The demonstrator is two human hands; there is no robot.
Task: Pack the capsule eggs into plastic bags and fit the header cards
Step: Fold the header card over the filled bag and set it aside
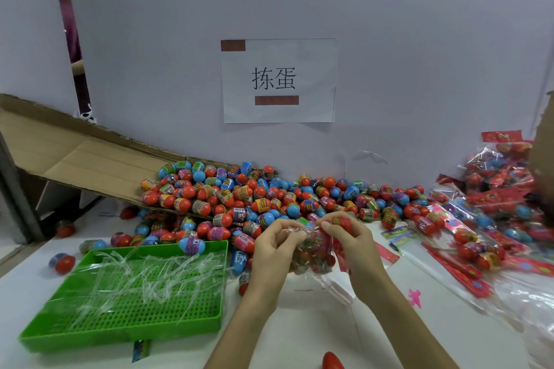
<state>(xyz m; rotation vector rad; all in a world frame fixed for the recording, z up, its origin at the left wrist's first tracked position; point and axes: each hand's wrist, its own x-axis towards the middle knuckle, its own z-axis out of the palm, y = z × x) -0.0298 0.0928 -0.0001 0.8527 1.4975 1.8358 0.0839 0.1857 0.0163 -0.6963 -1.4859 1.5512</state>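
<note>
Pinching the filled plastic bag (311,252) mouth, left hand (271,244) and right hand (349,237) fit a header card (341,222); a loose grip could spill eggs.

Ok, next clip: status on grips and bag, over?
Both busy: left grip and right grip hold bag, eggs inside. Right also pinches red card. Behind, egg pile; nothing blocking.

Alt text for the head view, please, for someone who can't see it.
The left hand pinches the mouth of a plastic bag of capsule eggs while the right hand holds a red header card to it. Loose eggs pile behind, a green tray sits left, finished packs right.
</note>
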